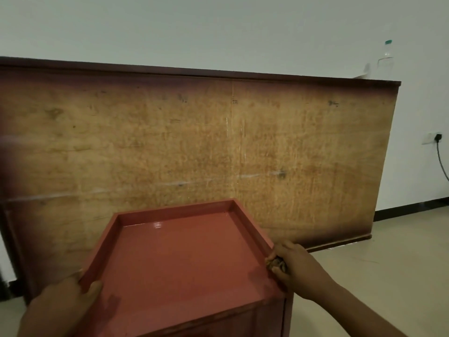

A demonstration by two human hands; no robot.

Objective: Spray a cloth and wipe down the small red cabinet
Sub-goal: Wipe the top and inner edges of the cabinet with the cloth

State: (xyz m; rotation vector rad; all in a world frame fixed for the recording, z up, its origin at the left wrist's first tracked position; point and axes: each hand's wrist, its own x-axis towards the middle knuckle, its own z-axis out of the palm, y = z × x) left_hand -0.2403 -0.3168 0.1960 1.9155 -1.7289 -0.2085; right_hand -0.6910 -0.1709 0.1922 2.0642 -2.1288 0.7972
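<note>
The small red cabinet (184, 259) fills the lower middle of the head view; its top is a shallow tray with a raised rim and a glossy patch near the back. My left hand (65, 302) grips the rim at the cabinet's left front edge, thumb resting on the top. My right hand (294, 266) is closed around a small bunched brownish cloth (275, 262) and presses it against the right rim. No spray bottle held.
A large worn wooden panel (218, 147) stands right behind the cabinet against a white wall. A clear bottle with a green cap (386, 54) sits on its top right corner. A wall socket with a black cable (436, 138) is at right, above beige floor.
</note>
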